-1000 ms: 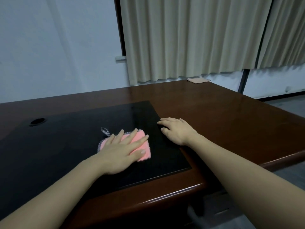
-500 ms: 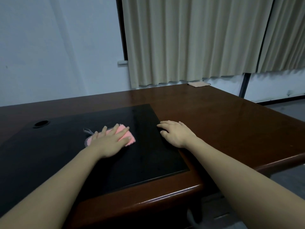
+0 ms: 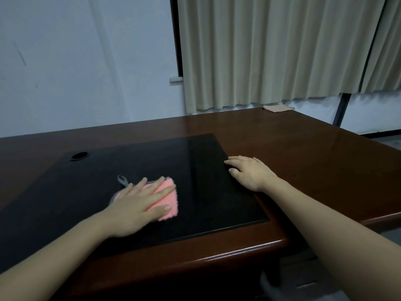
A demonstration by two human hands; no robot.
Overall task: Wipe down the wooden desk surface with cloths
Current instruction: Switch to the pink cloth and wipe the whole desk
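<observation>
**Flat left hand presses a pink cloth onto the desk's black panel**

The pink cloth (image 3: 167, 198) lies on the black panel (image 3: 65, 192) set into the wooden desk (image 3: 303, 161), a little right of the panel's middle. Its grey mesh edging and a small grey loop (image 3: 122, 180) stick out at the far left corner. No writing or label can be read on it.

The left hand (image 3: 138, 205) lies palm down on the cloth, fingers straight and spread, pointing forward and to the right. It covers the cloth's left part; the right edge and the near right corner show past the fingertips and the thumb. The fingers press flat and do not curl round the fabric. The bare forearm runs back to the lower left of the view.

The right hand (image 3: 249, 172) rests palm down at the panel's right edge, where black meets wood, fingers relaxed and pointing left, holding nothing. It is well apart from the cloth.

A round cable hole (image 3: 79, 155) sits in the panel's far left corner. A second, beige cloth (image 3: 277, 108) lies at the desk's far edge, below the curtains (image 3: 271, 51).
</observation>
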